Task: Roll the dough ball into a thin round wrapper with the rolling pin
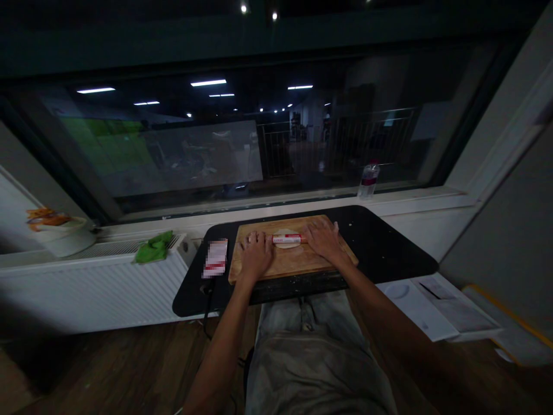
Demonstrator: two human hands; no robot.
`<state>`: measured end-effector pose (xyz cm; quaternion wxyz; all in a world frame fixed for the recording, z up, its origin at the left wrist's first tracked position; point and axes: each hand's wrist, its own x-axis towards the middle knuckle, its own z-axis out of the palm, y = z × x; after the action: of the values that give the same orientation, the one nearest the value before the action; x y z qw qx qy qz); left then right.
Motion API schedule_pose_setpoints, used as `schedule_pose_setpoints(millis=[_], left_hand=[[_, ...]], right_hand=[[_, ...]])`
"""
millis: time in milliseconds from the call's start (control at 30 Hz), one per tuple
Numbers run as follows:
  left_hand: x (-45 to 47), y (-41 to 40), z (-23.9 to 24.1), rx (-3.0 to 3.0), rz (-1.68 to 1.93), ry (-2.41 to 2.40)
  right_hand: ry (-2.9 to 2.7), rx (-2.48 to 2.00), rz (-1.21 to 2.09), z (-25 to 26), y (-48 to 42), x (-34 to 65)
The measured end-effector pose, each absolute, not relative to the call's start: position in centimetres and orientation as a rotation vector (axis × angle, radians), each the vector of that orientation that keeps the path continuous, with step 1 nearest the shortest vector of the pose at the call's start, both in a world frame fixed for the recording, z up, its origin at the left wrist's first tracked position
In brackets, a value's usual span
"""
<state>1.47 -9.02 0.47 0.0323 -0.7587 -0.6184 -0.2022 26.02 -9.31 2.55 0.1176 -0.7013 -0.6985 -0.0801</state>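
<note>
A wooden rolling pin [287,238] with a red and white label lies crosswise over a flat, pale round of dough [283,231] on a wooden cutting board [294,266]. Over the pin's left end sits my left hand [257,253], its fingers bent forward around it. My right hand [323,238] covers the other end in the same way, near the board's right side. Both palms press down from above and hide the pin's ends. Dough shows above and below the pin between the hands.
The board rests on a black table [380,242]. A pixelated white and red packet [215,258] lies left of it, near a cable. A bottle [368,181] stands on the sill; a green cloth [154,248] and a white pot [64,235] are at left. White boxes [427,302] lie lower right.
</note>
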Motion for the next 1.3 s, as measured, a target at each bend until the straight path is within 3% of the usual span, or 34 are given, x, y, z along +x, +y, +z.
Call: schedule_pose_setpoints(millis=[667, 1300], left_hand=[[1.1, -11.3, -0.4, -2.307, -0.535, -1.939], [1.6, -8.9, 0.8, -2.286, -0.49, -2.002]], right_hand=[[-1.906, -2.085, -0.068, 1.6, -15.2, 24.5], [-2.002, -2.127, -0.01, 2.6, -10.2, 25.6]])
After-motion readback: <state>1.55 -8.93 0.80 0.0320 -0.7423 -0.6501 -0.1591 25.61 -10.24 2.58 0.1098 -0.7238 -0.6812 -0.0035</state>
